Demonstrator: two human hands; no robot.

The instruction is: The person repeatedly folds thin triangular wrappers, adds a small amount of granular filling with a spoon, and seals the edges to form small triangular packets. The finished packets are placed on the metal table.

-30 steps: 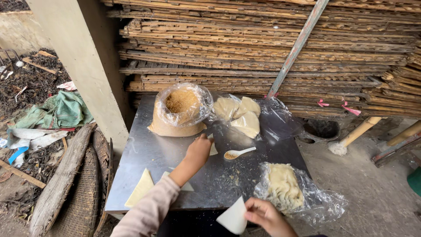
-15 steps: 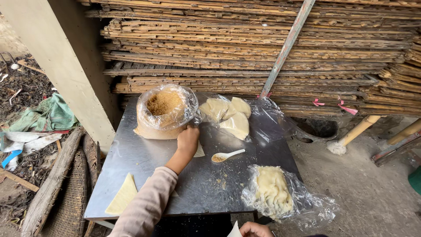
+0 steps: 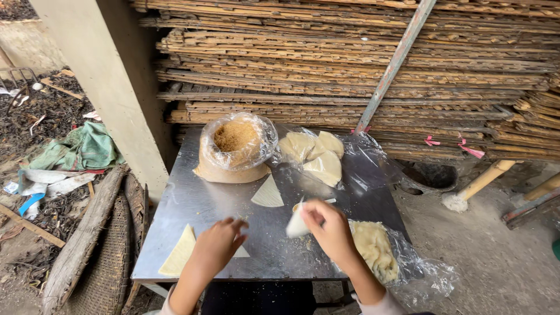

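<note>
My right hand (image 3: pixel 331 228) is closed on a white dough sheet (image 3: pixel 296 225) rolled into a cone, held over the middle of the steel table (image 3: pixel 192 201). It covers most of the white spoon (image 3: pixel 297 205). My left hand (image 3: pixel 219 245) hovers near the front edge with loosely curled fingers and holds nothing. It partly covers a small triangular dough sheet (image 3: pixel 241 252). A larger triangular sheet (image 3: pixel 179 254) lies to its left, and another triangle (image 3: pixel 268 193) sits mid-table. A plastic bag of brown crumbs (image 3: pixel 235 146) stands at the back left.
Pale dough pieces (image 3: pixel 315 154) lie on clear plastic at the back. A dough pile in plastic (image 3: pixel 373 248) sits at the front right. Stacked bamboo mats (image 3: pixel 350 64) rise behind the table, a concrete pillar (image 3: pixel 111 87) and woven baskets (image 3: pixel 105 262) to the left.
My left hand pulled back from the crumb bag to the front edge. My right hand rose from below the table with the white sheet, now rolled, to the spoon's spot.
</note>
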